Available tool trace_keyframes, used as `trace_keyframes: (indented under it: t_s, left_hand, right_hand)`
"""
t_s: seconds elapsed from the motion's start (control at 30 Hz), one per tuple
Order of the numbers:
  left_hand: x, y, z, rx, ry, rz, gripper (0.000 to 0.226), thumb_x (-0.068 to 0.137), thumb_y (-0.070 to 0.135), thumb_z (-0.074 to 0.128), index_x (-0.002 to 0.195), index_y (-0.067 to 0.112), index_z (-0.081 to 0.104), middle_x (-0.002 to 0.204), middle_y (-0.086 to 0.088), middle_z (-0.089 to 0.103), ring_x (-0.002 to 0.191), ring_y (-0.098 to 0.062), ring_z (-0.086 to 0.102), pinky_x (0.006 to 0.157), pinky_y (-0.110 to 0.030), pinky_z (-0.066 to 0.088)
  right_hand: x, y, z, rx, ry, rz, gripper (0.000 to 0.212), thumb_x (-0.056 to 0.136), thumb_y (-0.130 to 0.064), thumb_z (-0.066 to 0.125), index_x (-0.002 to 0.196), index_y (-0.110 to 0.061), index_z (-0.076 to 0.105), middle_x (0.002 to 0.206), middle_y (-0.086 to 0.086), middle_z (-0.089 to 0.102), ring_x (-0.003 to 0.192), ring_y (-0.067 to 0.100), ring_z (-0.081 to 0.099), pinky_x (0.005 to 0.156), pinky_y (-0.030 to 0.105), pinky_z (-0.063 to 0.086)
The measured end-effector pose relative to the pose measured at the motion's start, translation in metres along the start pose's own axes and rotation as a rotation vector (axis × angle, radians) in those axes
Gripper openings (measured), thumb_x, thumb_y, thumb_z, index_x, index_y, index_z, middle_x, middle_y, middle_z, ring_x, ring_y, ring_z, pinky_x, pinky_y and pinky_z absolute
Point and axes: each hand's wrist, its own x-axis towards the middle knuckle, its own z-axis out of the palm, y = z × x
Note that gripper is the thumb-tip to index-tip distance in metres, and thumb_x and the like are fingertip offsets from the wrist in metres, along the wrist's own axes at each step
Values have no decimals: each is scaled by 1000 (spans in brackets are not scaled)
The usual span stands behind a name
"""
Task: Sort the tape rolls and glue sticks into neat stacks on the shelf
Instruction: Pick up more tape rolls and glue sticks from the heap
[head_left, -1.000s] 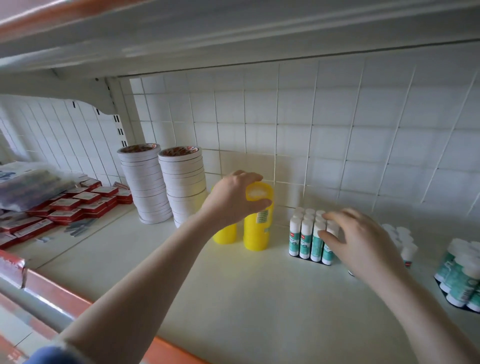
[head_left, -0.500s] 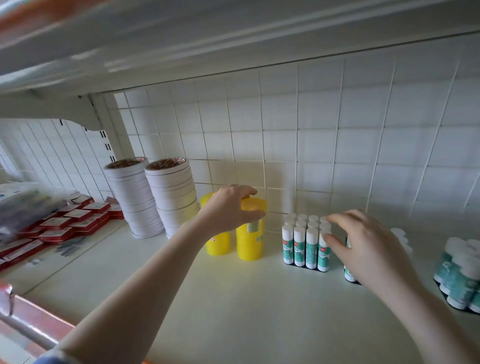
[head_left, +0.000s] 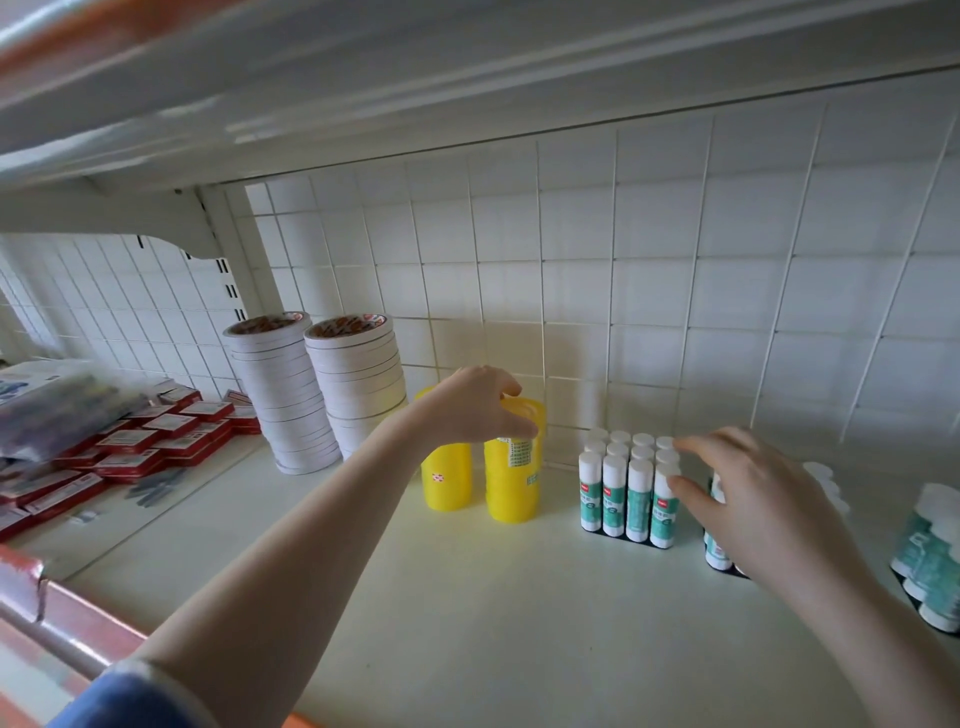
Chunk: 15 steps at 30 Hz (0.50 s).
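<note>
I am looking into a cream shelf (head_left: 467, 597) backed by a white wire grid (head_left: 649, 270), with the underside of another shelf close overhead and an orange-red front rail (head_left: 78, 618) at lower left. Two tall stacks of white tape rolls (head_left: 322, 389) stand side by side against the grid. Just right of them are two yellow stacks (head_left: 483, 473) — my left hand (head_left: 478, 410) grips the top of the right-hand one, fingers curled over its rim. Further right, a block of white-capped glue sticks (head_left: 628, 488) stands upright on a dark tray. My right hand (head_left: 748, 499) has its fingers spread and relaxed, thumb and fingertips touching the caps and side of the block's right edge — it clasps nothing that I can see. Behind that hand stands a second group of glue sticks, mostly hidden, and larger glue sticks (head_left: 935, 561) sit at the far right edge. Red boxes (head_left: 156, 441) lie flat on the adjoining shelf at left.

Against half a second ago, both hands hold the same places; the right hand's fingers sit slightly closer on the block.
</note>
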Motion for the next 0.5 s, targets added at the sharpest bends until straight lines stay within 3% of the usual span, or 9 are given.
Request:
trace_keyframes:
  t_s: [0.23, 0.5]
  left_hand:
    - [-2, 2, -5, -49, -21, -11, 50, 81, 33, 68, 121, 6, 58, 117, -12, 59, 104, -26, 55, 87, -36, 46]
    - [0, -2, -6, -70, -37, -25, 64, 74, 40, 74, 129, 15, 52, 121, -3, 56, 100, -17, 50, 82, -27, 43]
  right_hand:
    - [0, 2, 0, -11, -19, 8, 30, 82, -23, 68, 111, -16, 67, 99, 6, 59, 91, 32, 59, 71, 34, 41]
    - [1, 4, 0, -19, -42, 26, 32, 86, -29, 63, 117, -21, 63, 105, 1, 56, 95, 27, 58, 69, 29, 34]
